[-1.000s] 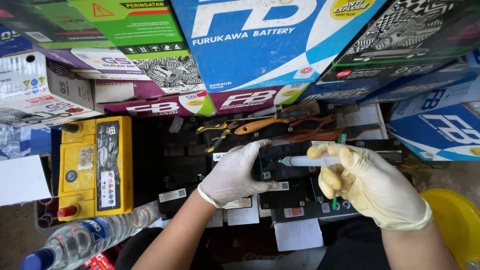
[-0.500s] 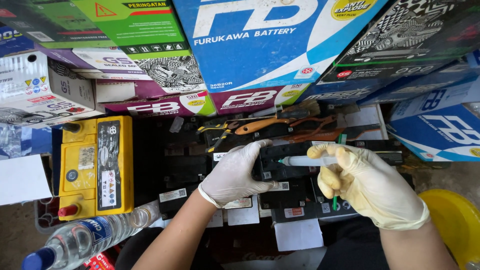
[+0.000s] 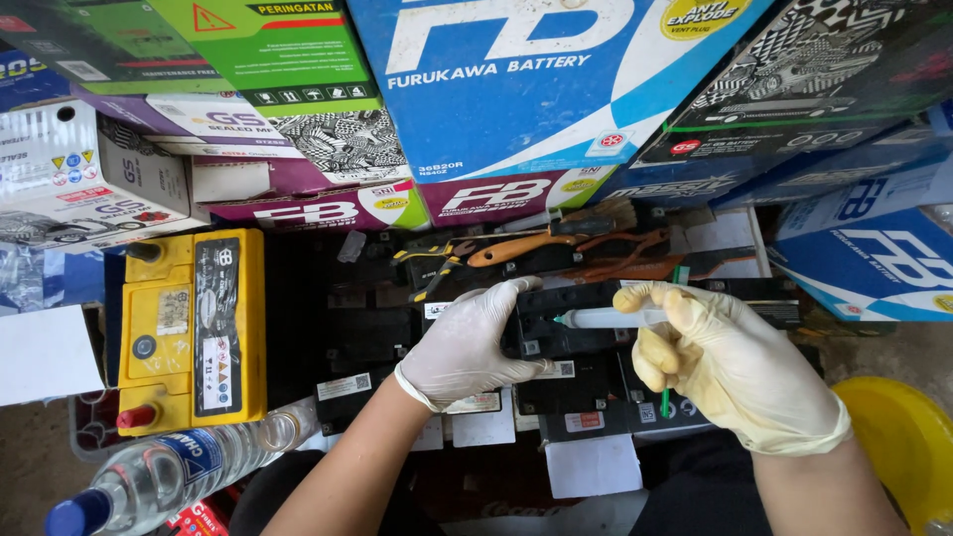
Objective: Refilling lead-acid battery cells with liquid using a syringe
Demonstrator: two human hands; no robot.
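Observation:
My left hand (image 3: 463,344), in a white glove, grips the left end of a small black battery (image 3: 561,337) that rests on a row of other black batteries. My right hand (image 3: 730,369), in a yellowish glove, holds a clear plastic syringe (image 3: 601,318) level, its tip pointing left at the top of that black battery. A thin green stick (image 3: 664,401) pokes out below my right fingers.
A yellow battery (image 3: 191,330) lies at the left. A clear water bottle with a blue cap (image 3: 169,471) lies at lower left. Pliers, a brush and orange-handled tools (image 3: 526,245) rest behind the batteries. Stacked battery cartons (image 3: 496,89) fill the back. A yellow bowl (image 3: 898,437) sits at right.

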